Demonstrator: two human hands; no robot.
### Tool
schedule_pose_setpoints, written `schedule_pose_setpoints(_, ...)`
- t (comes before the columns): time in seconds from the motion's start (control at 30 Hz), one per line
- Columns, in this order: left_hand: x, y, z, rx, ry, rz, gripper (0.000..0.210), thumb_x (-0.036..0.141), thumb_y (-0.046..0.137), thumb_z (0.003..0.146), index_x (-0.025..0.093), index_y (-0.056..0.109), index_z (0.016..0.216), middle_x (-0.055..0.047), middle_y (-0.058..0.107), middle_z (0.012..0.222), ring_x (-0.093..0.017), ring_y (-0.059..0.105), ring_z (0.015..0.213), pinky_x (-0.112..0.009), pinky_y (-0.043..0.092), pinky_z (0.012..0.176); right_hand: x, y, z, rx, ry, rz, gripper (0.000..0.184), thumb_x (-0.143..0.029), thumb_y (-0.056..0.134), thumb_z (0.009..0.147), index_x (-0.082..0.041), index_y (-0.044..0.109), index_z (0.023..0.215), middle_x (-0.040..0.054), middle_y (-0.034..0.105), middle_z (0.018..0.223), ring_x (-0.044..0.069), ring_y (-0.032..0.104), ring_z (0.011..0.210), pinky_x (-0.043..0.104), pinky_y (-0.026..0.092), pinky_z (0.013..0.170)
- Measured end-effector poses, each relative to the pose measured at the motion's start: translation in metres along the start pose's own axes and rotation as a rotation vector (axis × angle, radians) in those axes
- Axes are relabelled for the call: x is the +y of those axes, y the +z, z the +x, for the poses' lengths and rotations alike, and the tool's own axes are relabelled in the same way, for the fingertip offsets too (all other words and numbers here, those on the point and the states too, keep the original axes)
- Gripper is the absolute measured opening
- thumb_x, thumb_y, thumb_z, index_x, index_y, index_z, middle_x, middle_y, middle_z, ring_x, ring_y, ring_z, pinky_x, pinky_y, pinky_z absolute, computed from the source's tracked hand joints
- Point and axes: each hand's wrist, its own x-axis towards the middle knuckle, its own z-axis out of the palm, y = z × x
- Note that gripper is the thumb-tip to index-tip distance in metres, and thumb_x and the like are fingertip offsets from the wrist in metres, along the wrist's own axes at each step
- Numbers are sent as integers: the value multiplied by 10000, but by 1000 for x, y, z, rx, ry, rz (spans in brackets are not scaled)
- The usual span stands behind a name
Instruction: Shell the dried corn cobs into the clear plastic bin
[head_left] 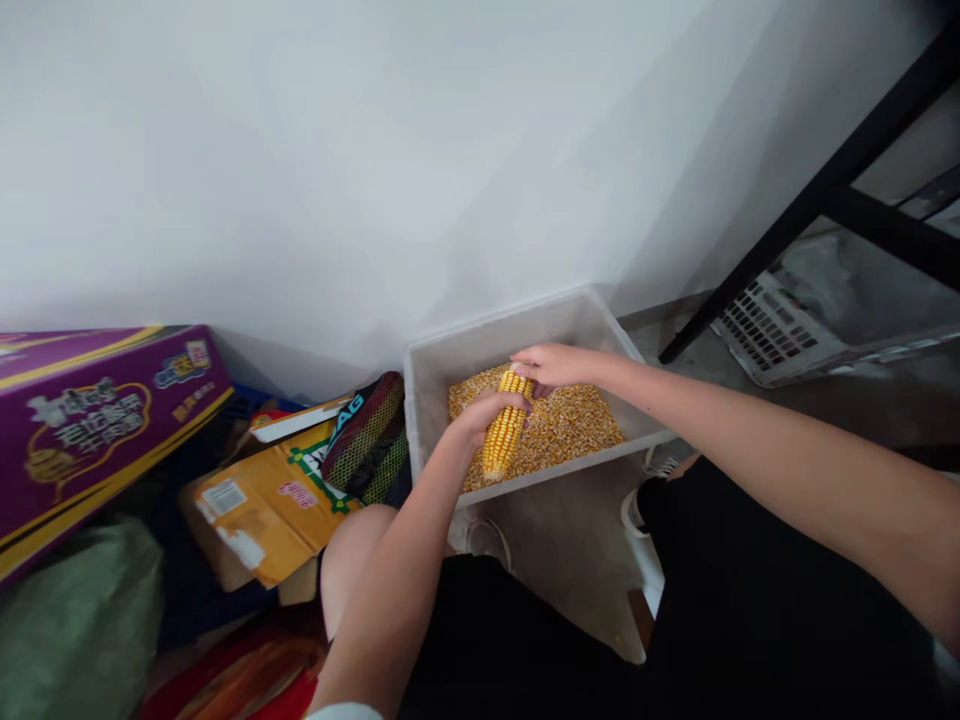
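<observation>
The left hand [480,412] grips a corn cob [501,440] around its middle, fingers curled across the yellow rows. The right hand [553,366] pinches the cob near its far end, the fingertips partly hidden. The cob is inside the outline of the bin [480,350], above the loose kernels [581,425], slanting with its lower end toward the person and a little to the left. Whether that end touches the kernels I cannot tell. The bin sits against the white wall [337,150], in front of the person's knees. Just left of it lie a mesh bag [367,435] and a torn yellow box [262,500], with a purple box [112,420] farther left and a green sack [82,620] below that. To the right, a white crate [772,325] stands beyond a black frame [787,230]
</observation>
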Motion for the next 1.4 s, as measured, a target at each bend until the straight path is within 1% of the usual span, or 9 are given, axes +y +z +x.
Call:
schedule_pose_setpoints(0.17,1,0,2,-16,-30,-30,309,184,660,575,107,606,870,-55,657,668,-140,596,536,-254,495,525,3,-1,2,71,59,83,395,-206,459,911,-201,492,1305,78,677,792,179,665,662,298,561,612)
schedule_pose_setpoints(0.27,2,1,2,-9,-39,-31,293,182,660,577,105,610,856,-61,659,677,-148,604,553,-255,495,519,0,-8,0,22,104,102,452,-162,486,885,-216,474,1333,67,672,754,178,660,663,292,564,618)
schedule_pose_setpoints(0.33,2,0,3,-20,-46,-38,284,185,658,583,104,612,851,-62,658,676,-149,604,550,-256,495,515,-3,-12,-3,-24,123,120,475,-185,502,885,-214,449,1356,72,676,778,179,661,681,284,564,619)
schedule_pose_setpoints(0.5,3,-1,0,-34,-79,-63,273,201,658,602,107,608,853,-63,662,693,-142,609,560,-251,498,529,-6,-15,-10,-35,30,96,487,-324,570,875,-196,471,1335,72,679,812,168,662,698,279,570,645)
schedule_pose_setpoints(0.7,6,2,-5,-47,-89,-47,272,203,651,602,111,603,853,-56,650,645,-136,592,532,-241,484,517,-8,-12,-7,-31,5,69,410,-283,555,889,-178,546,1285,68,695,784,145,663,661,286,574,675)
schedule_pose_setpoints(0.9,1,-1,-5,-62,-44,-55,308,195,664,595,114,595,884,-65,668,693,-137,595,543,-244,485,524,-2,-16,0,-167,48,136,346,-263,522,907,-211,588,1243,48,691,722,134,666,647,281,573,677)
schedule_pose_setpoints(1.13,4,0,-6,-24,-63,-39,320,174,664,586,102,595,890,-62,656,662,-139,598,540,-242,487,526,-1,-13,6,-92,29,105,330,-220,484,911,-207,603,1218,62,689,741,152,666,646,286,572,662)
schedule_pose_setpoints(1.27,5,0,-4,-50,-31,-49,323,173,668,587,95,603,894,-63,655,666,-143,600,543,-246,486,519,-9,-19,-2,-122,71,135,346,-241,487,910,-209,584,1241,65,689,751,164,669,681,293,569,685)
schedule_pose_setpoints(1.4,6,0,-4,-78,-53,-74,334,190,648,613,92,604,930,-56,648,653,-131,588,529,-241,478,520,-13,-25,-11,-150,16,110,406,-283,574,872,-189,561,1266,62,692,778,155,665,711,287,564,708)
